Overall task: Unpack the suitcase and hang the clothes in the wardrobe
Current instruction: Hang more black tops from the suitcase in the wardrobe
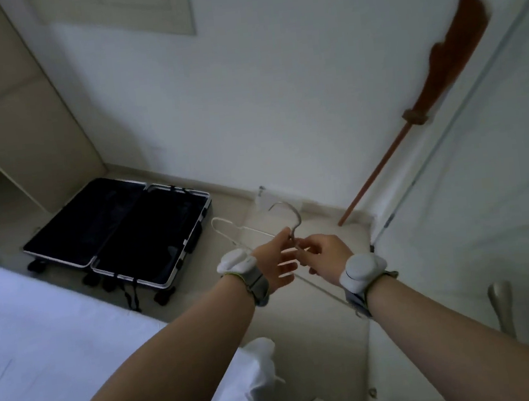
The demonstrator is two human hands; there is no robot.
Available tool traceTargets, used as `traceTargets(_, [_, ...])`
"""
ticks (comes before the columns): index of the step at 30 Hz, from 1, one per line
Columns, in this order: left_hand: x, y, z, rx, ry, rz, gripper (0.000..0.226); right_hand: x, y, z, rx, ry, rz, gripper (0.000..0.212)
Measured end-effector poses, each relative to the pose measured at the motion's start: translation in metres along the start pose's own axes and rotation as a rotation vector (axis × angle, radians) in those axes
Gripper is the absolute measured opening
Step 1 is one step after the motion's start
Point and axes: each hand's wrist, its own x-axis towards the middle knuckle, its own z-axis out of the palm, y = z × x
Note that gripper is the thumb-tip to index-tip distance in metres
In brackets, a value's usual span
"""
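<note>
though open, suitcase (111, 231) beside bed (42, 341)

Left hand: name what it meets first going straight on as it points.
The left hand pinches the thin white wire hanger; straight on, it would probably meet the right hand first, though depth is unclear.

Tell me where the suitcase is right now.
In the head view the suitcase lies open on the floor, left of centre, near the wall, between the wardrobe and the hanger, just beyond the bed.
</note>
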Motion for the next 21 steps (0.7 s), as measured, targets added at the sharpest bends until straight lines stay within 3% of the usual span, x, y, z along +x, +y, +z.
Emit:
traceTargets(5, [0.031, 0.03, -0.017, 0.046, 0.172, 0.072, 0.043, 0.074, -0.02, -0.003, -0.101, -0.019, -0.058, 0.026])
traceTargets(15, [0.128, 0.109, -0.131, -0.246, 0.46, 0.076, 0.026, 0.224, -0.065, 0.015, -0.152, -0.133, -0.05, 0.025])
traceTargets(21, [0.216, 0.2, -0.239, -0.382, 0.576, 0.102, 0.022, 0.375, -0.142, 0.052, -0.302, -0.149, -0.04, 0.056])
